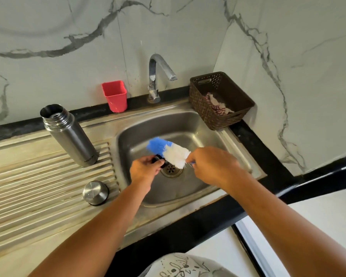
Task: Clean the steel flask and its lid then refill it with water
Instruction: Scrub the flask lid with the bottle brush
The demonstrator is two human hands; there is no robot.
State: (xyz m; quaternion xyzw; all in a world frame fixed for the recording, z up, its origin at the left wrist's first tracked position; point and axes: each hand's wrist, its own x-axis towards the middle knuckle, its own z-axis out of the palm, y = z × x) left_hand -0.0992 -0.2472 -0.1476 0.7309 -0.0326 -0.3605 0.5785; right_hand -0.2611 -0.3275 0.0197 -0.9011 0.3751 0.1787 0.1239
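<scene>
Open cylindrical steel flask stands upright, uncapped, on the ribbed steel drainboard at left, well apart from my hands. Its domed steel outer cap rests dome-up on the same drainboard, nearer to me and just beside the basin's left edge.

Over the stainless sink basin, above the round drain strainer, my left hand is closed around a small dark round piece, which I judge to be the flask's inner stopper lid. My right hand is closed on the thin blue handle of a bottle brush with blue and white bristles; the white bristles touch the dark piece.

Step in hand, as I judge it: scrubbing the lid. The flask body, the rinse and the refill appear not yet done. The next move calls for turning the stopper under the bristles so every face is reached, then rinsing; the chrome tap at the far edge shows no water running.

Farther out: a red plastic cup left of the tap, a brown woven plastic basket holding a crumpled cloth at far right.

Hidden or unclear: most of the stopper lies inside my left fist; the brush handle is almost wholly covered by my right hand; the flask's interior is too dark to judge for soap or water.
</scene>
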